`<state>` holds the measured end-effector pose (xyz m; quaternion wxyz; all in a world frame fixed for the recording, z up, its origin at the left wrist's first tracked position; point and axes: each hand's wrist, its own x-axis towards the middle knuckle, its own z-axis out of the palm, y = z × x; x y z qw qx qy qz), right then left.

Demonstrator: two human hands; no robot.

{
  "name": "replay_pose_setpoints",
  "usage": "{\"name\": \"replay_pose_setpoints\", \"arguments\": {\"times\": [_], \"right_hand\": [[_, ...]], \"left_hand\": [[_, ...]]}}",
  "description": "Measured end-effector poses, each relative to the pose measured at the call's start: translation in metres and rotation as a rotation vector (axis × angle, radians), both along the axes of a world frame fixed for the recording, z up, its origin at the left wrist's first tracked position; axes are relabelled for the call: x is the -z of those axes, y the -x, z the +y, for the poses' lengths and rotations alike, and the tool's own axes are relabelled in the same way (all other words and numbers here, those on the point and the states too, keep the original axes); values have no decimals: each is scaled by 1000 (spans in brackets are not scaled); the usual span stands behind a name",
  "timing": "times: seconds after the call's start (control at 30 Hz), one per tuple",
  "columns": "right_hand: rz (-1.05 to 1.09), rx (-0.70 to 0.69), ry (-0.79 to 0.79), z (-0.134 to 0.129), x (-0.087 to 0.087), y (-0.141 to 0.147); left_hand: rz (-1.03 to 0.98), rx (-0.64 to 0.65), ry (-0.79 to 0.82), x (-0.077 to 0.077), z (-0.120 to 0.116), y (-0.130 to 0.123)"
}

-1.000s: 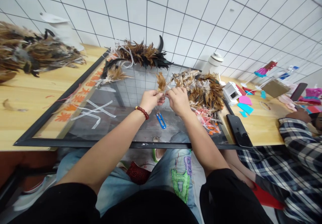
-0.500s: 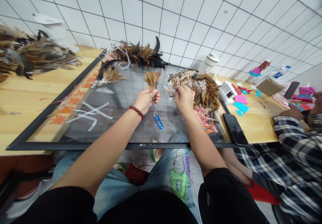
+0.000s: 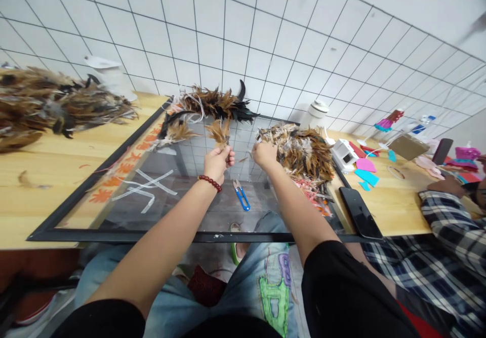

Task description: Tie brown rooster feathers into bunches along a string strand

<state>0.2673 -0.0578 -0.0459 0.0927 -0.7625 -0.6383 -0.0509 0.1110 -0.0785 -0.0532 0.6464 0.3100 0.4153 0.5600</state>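
My left hand (image 3: 218, 164), with a red bead bracelet (image 3: 210, 182) on its wrist, pinches a small bunch of brown feathers (image 3: 219, 132) above the glass panel. My right hand (image 3: 265, 153) is closed at the left edge of a large pile of brown and whitish feathers (image 3: 306, 148); what its fingers hold, if anything, is hidden. Blue thread snips (image 3: 242, 196) lie on the glass between my forearms. Behind the left hand sit a row of brown and black feathers (image 3: 216, 102) and a smaller feather bunch (image 3: 176, 131).
White strips (image 3: 146, 186) lie crossed on the glass at left, inside the black frame (image 3: 125, 237). A big feather heap (image 3: 49, 102) covers the far left. A phone (image 3: 360, 211), a white box (image 3: 345, 155) and a white bottle (image 3: 316, 113) stand at right, near a person in a plaid sleeve (image 3: 448, 211).
My right hand has shifted a little left, its fingers now more curled at the pile's edge. The left hand still holds the feather bunch. The whole view has tilted slightly upward.
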Motion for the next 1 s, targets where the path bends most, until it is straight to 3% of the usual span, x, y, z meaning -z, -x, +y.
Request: {"name": "replay_pose_setpoints", "arguments": {"times": [0.13,0.23,0.33,0.6,0.67,0.83,1.0], "right_hand": [[-12,-253,-140,-28,-15,0],[-152,-392,-260,-55,-20,3],[-282,-446,-309,-71,-15,6],[-277,-529,-342,-68,-5,10],[-226,-480,-368,-65,-3,4],[-49,-95,-375,-59,8,-20],[-63,-115,-216,-51,22,-16]], "left_hand": [[10,6,4,-1,-2,0],[39,120,40,-1,-6,0],[82,271,78,0,-10,-2],[246,432,6,3,-14,-8],[263,401,1,1,-13,-7],[102,138,9,-3,-6,-2],[26,53,22,-2,-2,-1]]}}
